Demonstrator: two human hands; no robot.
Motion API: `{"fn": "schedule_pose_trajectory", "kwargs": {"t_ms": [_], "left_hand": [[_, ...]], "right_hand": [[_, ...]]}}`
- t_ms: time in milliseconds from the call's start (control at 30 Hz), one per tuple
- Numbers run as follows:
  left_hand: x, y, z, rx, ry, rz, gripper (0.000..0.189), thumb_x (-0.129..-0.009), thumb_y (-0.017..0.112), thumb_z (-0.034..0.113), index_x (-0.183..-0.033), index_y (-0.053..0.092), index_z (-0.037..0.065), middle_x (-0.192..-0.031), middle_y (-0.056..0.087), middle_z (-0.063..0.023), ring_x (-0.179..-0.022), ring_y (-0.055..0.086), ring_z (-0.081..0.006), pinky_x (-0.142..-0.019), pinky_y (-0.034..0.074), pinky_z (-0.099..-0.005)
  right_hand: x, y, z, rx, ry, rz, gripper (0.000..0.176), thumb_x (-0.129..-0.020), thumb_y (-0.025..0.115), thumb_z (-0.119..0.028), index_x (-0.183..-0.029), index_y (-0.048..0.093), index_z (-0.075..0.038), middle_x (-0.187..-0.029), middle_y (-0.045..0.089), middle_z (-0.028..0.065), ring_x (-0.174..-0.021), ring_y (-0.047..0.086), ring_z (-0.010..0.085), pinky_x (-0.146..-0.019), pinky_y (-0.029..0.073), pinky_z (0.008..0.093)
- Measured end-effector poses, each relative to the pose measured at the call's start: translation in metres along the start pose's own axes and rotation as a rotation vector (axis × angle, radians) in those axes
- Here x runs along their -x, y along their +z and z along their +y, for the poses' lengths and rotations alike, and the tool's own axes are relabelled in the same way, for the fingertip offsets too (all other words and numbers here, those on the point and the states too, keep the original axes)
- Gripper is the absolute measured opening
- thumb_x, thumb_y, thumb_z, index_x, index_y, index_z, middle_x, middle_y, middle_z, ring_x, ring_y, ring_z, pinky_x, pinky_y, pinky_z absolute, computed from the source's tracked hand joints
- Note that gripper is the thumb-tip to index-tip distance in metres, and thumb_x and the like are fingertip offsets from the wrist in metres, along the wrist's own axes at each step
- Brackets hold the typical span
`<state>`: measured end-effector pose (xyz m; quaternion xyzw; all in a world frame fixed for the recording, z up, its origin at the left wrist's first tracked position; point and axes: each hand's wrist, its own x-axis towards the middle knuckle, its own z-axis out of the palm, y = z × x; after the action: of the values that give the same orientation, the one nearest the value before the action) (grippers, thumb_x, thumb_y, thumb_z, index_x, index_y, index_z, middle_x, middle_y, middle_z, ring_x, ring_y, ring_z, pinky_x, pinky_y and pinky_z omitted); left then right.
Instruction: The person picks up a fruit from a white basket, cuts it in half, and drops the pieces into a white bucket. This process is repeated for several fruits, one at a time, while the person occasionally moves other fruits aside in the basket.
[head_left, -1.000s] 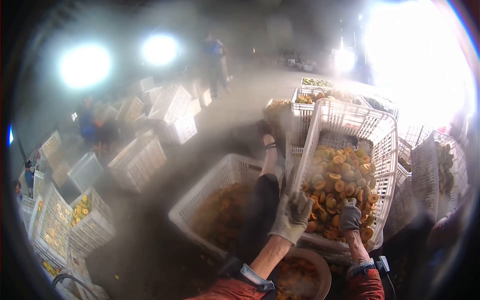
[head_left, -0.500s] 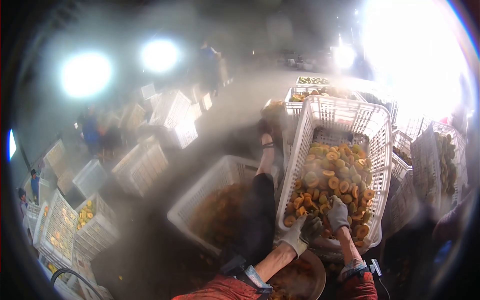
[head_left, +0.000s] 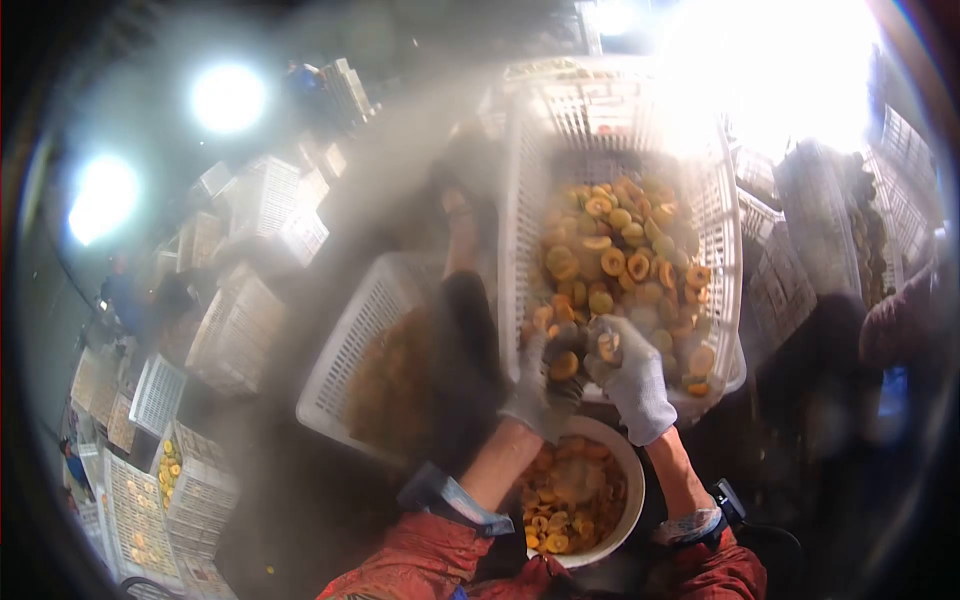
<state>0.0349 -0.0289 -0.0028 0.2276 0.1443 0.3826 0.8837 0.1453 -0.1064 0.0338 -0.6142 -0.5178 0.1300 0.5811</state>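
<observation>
Both my hands wear pale work gloves and meet over the near end of a white slatted crate (head_left: 508,220). Halved stone fruit (head_left: 615,262), orange inside with a yellow-green skin, is heaped in it. My left hand (head_left: 540,395), its fingers curled, holds a fruit half (head_left: 563,366). Beside it, my right hand (head_left: 635,378) is closed on another fruit half (head_left: 608,346), cut face showing. Just below the hands stands a round white bucket (head_left: 637,490) with more cut fruit (head_left: 560,525) inside. Steamy haze blurs the finger details.
A second white crate (head_left: 335,375) with blurred orange contents stands left, beside an outstretched leg (head_left: 465,310). Stacked crates (head_left: 240,330) line the far left. More crates (head_left: 815,215) stand at right, near another person's sleeve (head_left: 905,315). Bright lamps (head_left: 228,98) glare through haze.
The view has tilted down and shifted, showing more of the bucket. My right hand has drawn back from the fruit heap and come close to the left, fruit now visible in its fingers.
</observation>
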Motion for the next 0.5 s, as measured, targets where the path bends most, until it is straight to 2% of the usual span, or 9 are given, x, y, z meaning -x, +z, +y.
{"fn": "schedule_pose_trajectory", "kwargs": {"t_ms": [33, 100, 133, 167, 267, 367, 433, 467, 500], "left_hand": [[-0.003, -0.008, 0.003, 0.004, -0.015, 0.011, 0.039, -0.096, 0.044, 0.042, -0.104, 0.058, 0.007, -0.107, 0.061, -0.0103, -0.100, 0.060, -0.0238, -0.088, 0.051, -0.0394], [-0.013, -0.025, 0.008, -0.150, 0.159, -0.024, 0.035, -0.096, 0.045, 0.036, -0.102, 0.058, 0.004, -0.104, 0.062, -0.0116, -0.097, 0.061, -0.0251, -0.087, 0.051, -0.0398], [-0.017, -0.033, 0.005, -0.836, 0.549, -0.038, 0.032, -0.096, 0.046, 0.032, -0.100, 0.057, 0.002, -0.098, 0.063, -0.0129, -0.091, 0.063, -0.0268, -0.084, 0.053, -0.0403], [-0.008, -0.017, 0.008, -0.830, 0.540, -0.043, 0.032, -0.096, 0.046, 0.032, -0.100, 0.057, 0.002, -0.098, 0.063, -0.0129, -0.091, 0.063, -0.0268, -0.084, 0.053, -0.0403], [0.017, 0.017, 0.025, -0.184, 0.214, 0.204, 0.033, -0.095, 0.048, 0.033, -0.097, 0.057, 0.001, -0.091, 0.062, -0.0138, -0.085, 0.063, -0.0262, -0.081, 0.054, -0.0395], [0.026, 0.030, 0.023, -0.243, 0.257, 0.262, 0.036, -0.095, 0.048, 0.036, -0.095, 0.057, 0.001, -0.088, 0.062, -0.0126, -0.082, 0.063, -0.0245, -0.076, 0.054, -0.0371], [0.029, 0.032, 0.021, -0.323, 0.284, 0.248, 0.038, -0.095, 0.048, 0.038, -0.094, 0.057, 0.002, -0.087, 0.062, -0.0120, -0.081, 0.062, -0.0237, -0.074, 0.054, -0.0358], [0.029, 0.032, 0.021, -0.403, 0.316, 0.231, 0.040, -0.094, 0.048, 0.041, -0.093, 0.057, 0.002, -0.086, 0.062, -0.0114, -0.080, 0.062, -0.0229, -0.072, 0.053, -0.0345], [0.028, 0.029, 0.020, -0.403, 0.314, 0.231, 0.040, -0.094, 0.048, 0.041, -0.093, 0.057, 0.002, -0.086, 0.062, -0.0114, -0.080, 0.062, -0.0229, -0.072, 0.053, -0.0345]], "right_hand": [[0.008, 0.004, 0.002, 0.004, 0.019, 0.000, 0.041, -0.070, 0.064, 0.007, -0.109, 0.058, -0.004, -0.089, 0.063, 0.0095, -0.078, 0.059, 0.0148, -0.069, 0.048, 0.0289], [0.021, 0.012, 0.007, 0.202, -0.053, 0.168, 0.039, -0.069, 0.062, 0.008, -0.106, 0.056, -0.003, -0.087, 0.060, 0.0110, -0.077, 0.060, 0.0213, -0.070, 0.048, 0.0307], [0.030, 0.019, 0.005, 0.238, -0.022, 0.111, 0.037, -0.068, 0.061, 0.009, -0.102, 0.055, -0.003, -0.087, 0.058, 0.0134, -0.078, 0.060, 0.0273, -0.071, 0.048, 0.0325], [0.035, 0.030, 0.014, 0.332, -0.033, 0.108, 0.039, -0.067, 0.061, 0.010, -0.103, 0.054, -0.004, -0.091, 0.058, 0.0152, -0.080, 0.061, 0.0292, -0.070, 0.049, 0.0344], [0.048, 0.050, 0.012, 0.398, 0.005, 0.099, 0.041, -0.068, 0.061, 0.010, -0.105, 0.053, -0.006, -0.092, 0.057, 0.0165, -0.081, 0.061, 0.0299, -0.069, 0.049, 0.0364], [0.053, 0.063, 0.002, 0.275, 0.080, 0.100, 0.037, -0.073, 0.059, 0.010, -0.106, 0.052, -0.006, -0.093, 0.058, 0.0148, -0.080, 0.061, 0.0289, -0.070, 0.048, 0.0380], [0.057, 0.075, 0.011, 0.318, 0.167, 0.063, 0.026, -0.081, 0.058, 0.001, -0.106, 0.053, -0.006, -0.090, 0.059, 0.0132, -0.078, 0.061, 0.0279, -0.068, 0.048, 0.0374], [0.057, 0.084, 0.019, -0.018, 0.323, 0.143, 0.017, -0.087, 0.058, -0.013, -0.103, 0.055, -0.007, -0.082, 0.059, 0.0131, -0.077, 0.061, 0.0257, -0.065, 0.048, 0.0357], [0.059, 0.087, 0.024, -0.017, 0.324, 0.143, 0.017, -0.087, 0.058, -0.013, -0.103, 0.055, -0.007, -0.082, 0.059, 0.0131, -0.077, 0.061, 0.0257, -0.065, 0.048, 0.0357]]}}
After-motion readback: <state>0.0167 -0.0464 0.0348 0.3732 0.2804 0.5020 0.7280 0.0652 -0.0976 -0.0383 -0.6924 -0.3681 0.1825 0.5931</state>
